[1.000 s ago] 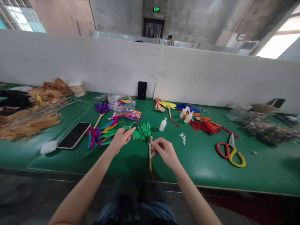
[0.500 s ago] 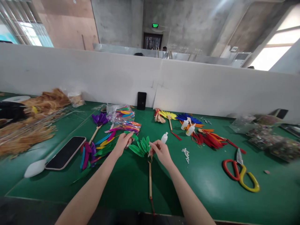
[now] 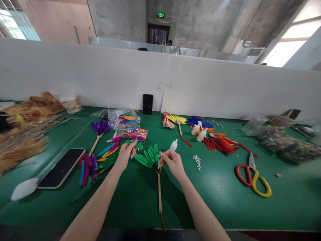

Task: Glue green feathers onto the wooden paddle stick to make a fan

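A green feather fan (image 3: 147, 156) on a slim wooden handle (image 3: 159, 194), with a red cord at its lower end, lies at the front middle of the table. My right hand (image 3: 173, 163) is closed at the fan's right side, thumb and finger pinching near the base of its feathers. Just left of the fan, my left hand (image 3: 125, 154) pinches a loose green feather (image 3: 137, 145), held above the table. A white glue bottle (image 3: 174, 145) stands right behind my right hand. The fan's centre is partly covered by my right fingers.
Coloured feathers (image 3: 109, 157), a purple feather fan (image 3: 100, 126) and a phone (image 3: 62, 167) lie left. Yellow (image 3: 177, 118) and blue fans (image 3: 198, 121) lie behind. To the right are white beads (image 3: 197, 162), red feathers (image 3: 223, 144) and scissors (image 3: 252, 170). A white partition (image 3: 112, 77) borders the back.
The head view has tilted down and turned slightly, so the background sits higher and most table items appear further left. Both hands keep nearly the same pose at the fan.
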The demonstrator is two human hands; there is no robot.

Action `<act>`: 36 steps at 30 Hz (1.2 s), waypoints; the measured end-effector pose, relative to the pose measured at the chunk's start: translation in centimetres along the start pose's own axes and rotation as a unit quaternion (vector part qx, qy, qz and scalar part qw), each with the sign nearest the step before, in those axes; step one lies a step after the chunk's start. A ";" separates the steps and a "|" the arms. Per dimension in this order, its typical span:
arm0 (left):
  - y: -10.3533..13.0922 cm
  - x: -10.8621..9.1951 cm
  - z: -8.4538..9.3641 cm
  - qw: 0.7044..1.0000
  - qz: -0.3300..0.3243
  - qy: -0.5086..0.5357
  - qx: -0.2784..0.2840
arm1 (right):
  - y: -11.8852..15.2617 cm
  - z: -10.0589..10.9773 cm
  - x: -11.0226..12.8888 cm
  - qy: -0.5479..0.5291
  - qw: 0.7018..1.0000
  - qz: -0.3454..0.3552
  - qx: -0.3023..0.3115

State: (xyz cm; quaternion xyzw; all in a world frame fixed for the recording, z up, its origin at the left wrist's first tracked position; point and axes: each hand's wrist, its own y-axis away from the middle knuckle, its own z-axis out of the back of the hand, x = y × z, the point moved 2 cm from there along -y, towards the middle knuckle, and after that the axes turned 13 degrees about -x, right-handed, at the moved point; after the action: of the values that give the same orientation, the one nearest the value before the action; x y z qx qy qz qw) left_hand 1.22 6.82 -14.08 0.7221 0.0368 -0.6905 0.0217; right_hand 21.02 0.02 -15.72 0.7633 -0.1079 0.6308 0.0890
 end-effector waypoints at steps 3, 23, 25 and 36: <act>0.3 -0.2 -0.3 1.000 0.005 0.004 0.004 | 0.0 -0.1 0.1 -0.011 1.000 -0.010 0.016; 0.6 -0.2 -0.8 1.000 0.007 -0.015 0.021 | 0.2 -0.3 0.1 -0.030 0.998 -0.051 0.018; 0.6 -0.2 -0.9 1.000 0.006 -0.016 0.021 | 0.2 -0.3 0.1 -0.027 0.998 -0.056 0.021; 0.7 -0.1 -0.7 1.000 0.003 -0.021 0.014 | 0.7 -0.9 0.1 -0.008 0.998 -0.047 0.045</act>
State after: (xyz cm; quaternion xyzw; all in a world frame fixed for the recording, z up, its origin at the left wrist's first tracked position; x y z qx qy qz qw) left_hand 2.00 6.23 -13.99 0.7079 0.0246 -0.7058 0.0148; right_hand 19.98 -0.42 -15.47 0.7758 -0.0441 0.6240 0.0828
